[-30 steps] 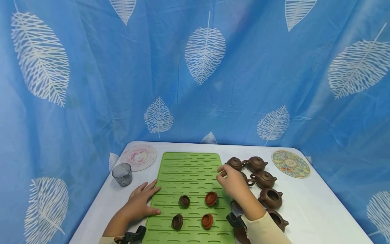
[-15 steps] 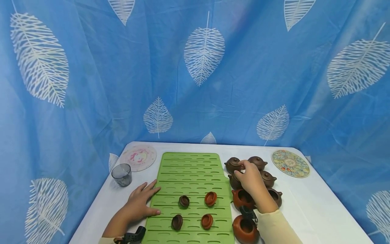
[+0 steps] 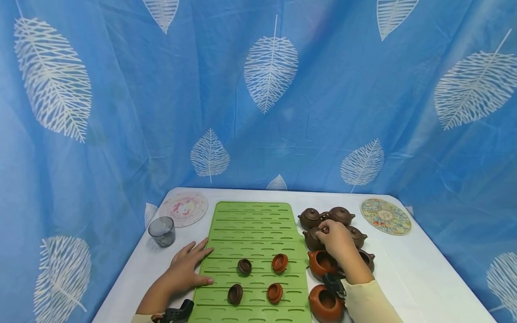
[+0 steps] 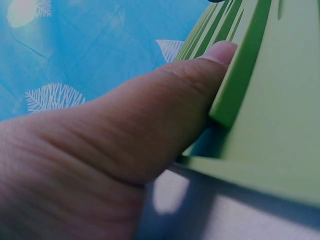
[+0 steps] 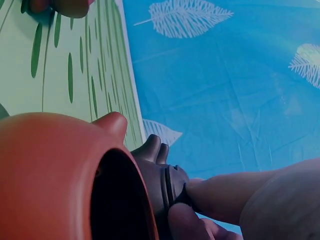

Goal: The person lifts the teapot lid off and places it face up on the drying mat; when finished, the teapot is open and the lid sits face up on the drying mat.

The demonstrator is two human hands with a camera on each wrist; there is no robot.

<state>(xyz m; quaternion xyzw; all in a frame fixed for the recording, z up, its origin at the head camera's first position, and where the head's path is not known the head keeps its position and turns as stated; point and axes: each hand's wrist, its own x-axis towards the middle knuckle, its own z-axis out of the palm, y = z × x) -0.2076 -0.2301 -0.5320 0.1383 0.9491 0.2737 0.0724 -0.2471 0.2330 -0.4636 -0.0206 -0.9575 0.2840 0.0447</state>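
In the head view my right hand (image 3: 339,241) pinches the lid knob of a dark brown teapot (image 3: 312,240) in the left column of teapots. The right wrist view shows thumb and finger around that lid's knob (image 5: 183,198), with the lid still seated on the pot. An open reddish teapot (image 5: 45,170) fills the foreground there. My left hand (image 3: 186,267) lies spread at the left edge of a green ridged mat (image 3: 252,233), its thumb (image 4: 165,100) touching the rim. On the mat lie two dark lids (image 3: 244,267) and two reddish lids (image 3: 279,263).
More lidded dark teapots (image 3: 340,216) stand behind my right hand. A lidless reddish teapot (image 3: 317,305) sits nearer me; my right arm partly hides others. A grey glass (image 3: 162,231) and pink round mat (image 3: 194,211) are at left, a patterned round mat (image 3: 385,217) far right.
My right hand has moved from over the mat's right edge rightward to the teapots, then down slightly onto a dark teapot's lid knob. The left hand has stayed in place.
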